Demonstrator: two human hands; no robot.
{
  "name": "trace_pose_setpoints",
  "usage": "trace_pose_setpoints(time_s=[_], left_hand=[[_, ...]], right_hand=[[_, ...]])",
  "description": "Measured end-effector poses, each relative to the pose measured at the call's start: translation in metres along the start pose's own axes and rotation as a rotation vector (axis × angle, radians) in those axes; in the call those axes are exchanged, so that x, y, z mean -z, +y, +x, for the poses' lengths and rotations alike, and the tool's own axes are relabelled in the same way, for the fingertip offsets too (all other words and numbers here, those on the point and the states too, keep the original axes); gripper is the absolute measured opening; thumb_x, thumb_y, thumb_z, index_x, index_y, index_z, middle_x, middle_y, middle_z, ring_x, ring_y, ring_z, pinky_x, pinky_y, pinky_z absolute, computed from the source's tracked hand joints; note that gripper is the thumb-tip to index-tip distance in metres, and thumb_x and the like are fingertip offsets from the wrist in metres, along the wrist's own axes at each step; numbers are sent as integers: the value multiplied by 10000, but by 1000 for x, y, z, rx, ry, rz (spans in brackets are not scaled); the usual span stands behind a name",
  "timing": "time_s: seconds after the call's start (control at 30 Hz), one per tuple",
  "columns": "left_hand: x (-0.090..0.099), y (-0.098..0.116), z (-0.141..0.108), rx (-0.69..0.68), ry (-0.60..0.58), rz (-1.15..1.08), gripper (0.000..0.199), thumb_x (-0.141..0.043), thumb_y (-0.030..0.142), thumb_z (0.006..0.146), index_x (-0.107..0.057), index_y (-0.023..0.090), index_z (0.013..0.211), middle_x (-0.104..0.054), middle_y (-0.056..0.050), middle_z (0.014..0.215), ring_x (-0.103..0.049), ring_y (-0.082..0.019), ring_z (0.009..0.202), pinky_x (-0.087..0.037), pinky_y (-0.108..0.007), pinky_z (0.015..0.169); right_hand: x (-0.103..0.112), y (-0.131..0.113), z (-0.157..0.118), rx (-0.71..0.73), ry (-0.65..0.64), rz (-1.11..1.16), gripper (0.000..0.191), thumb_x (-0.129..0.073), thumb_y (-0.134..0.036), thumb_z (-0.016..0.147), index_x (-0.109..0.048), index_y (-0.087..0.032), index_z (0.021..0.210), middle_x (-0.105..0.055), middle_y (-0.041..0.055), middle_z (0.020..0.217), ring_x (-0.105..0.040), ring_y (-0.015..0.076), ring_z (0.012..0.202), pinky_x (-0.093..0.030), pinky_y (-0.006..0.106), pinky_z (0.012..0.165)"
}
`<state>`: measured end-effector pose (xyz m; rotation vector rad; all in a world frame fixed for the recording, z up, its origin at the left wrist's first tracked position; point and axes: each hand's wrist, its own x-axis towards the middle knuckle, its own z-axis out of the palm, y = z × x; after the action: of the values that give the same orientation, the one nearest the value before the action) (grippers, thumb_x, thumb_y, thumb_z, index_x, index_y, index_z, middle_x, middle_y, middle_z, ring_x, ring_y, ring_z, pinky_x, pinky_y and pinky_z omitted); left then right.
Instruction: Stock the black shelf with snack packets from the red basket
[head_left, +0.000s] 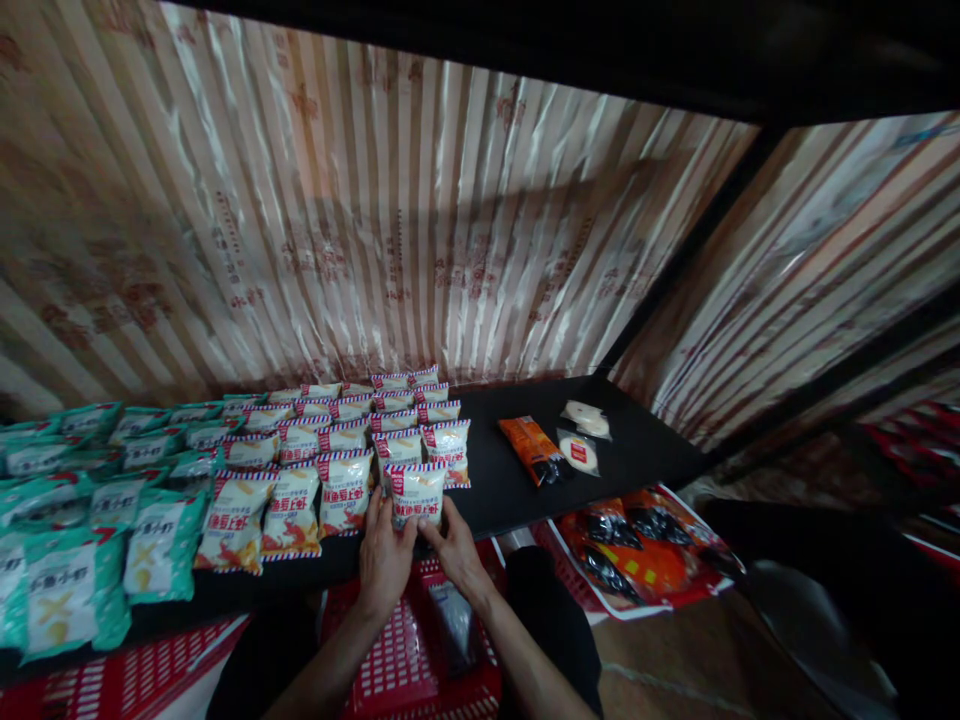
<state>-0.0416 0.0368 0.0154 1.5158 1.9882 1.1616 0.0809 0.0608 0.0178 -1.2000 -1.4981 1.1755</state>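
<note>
Both of my hands grip one small white snack bag [418,492] with a striped top edge, held upright at the front of the black shelf [487,425]. My left hand [386,555] closes on its left side, and my right hand [454,548] has its fingers along the lower right edge. Directly behind and to the left stand several rows of matching white snack bags [292,512], most of them upright. Farther left are rows of teal snack bags [163,545]. The held bag partly covers the bags behind it.
Right of the rows lie an orange-and-black packet [532,450] and flat clear packets with pale round contents [579,452]. A red basket [495,690] sits below my arms. Another basket [626,612] at right holds orange packets. Striped sheeting [450,220] hangs behind the shelf.
</note>
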Motion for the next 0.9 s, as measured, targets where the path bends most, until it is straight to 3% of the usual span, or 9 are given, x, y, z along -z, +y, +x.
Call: trace_pose_setpoints(time_s=[0.17, 0.33, 0.53, 0.73, 0.9], left_hand=[[-1, -2, 8, -32, 56, -66, 389, -470, 310, 825, -512, 175, 1187, -413, -133, 1368, -411, -257, 1251, -438, -426, 963], [-11, -11, 10, -37, 75, -71, 492, -457, 294, 827, -401, 171, 1299, -391, -139, 1392, -334, -254, 1307, -361, -430, 1035], [-16, -10, 1, -46, 49, -8, 581, -393, 288, 854, -248, 89, 1380, -239, -200, 1463, -223, -257, 1352, -290, -429, 1077], [-10, 0, -8, -131, 66, 55, 639, -372, 254, 864, -101, 135, 1430, -158, -152, 1499, -177, -228, 1364, -302, -399, 1076], [-10, -7, -25, -239, 83, 155, 646, -352, 164, 847, -82, 136, 1433, -154, -146, 1500, -171, -227, 1366, -292, -408, 1081]], right_hand=[[-4, -3, 9, 39, 49, -17, 423, -599, -365, 744, -563, -200, 1132, -673, 69, 1034, -629, 229, 903, -506, 334, 783], [-9, 0, 14, 57, 63, -30, 449, -591, -344, 744, -547, -208, 1170, -678, 62, 1029, -627, 230, 916, -507, 334, 791], [-15, 9, 12, 38, 69, -58, 420, -554, -348, 771, -544, -210, 1168, -675, 57, 1043, -630, 224, 912, -502, 330, 807], [-18, 5, 12, 73, 67, -45, 425, -502, -362, 814, -508, -189, 1202, -650, 67, 1085, -609, 207, 954, -476, 319, 857], [-21, 9, 12, 89, 76, -72, 427, -485, -363, 828, -490, -177, 1213, -624, 74, 1120, -586, 198, 990, -454, 310, 881]])
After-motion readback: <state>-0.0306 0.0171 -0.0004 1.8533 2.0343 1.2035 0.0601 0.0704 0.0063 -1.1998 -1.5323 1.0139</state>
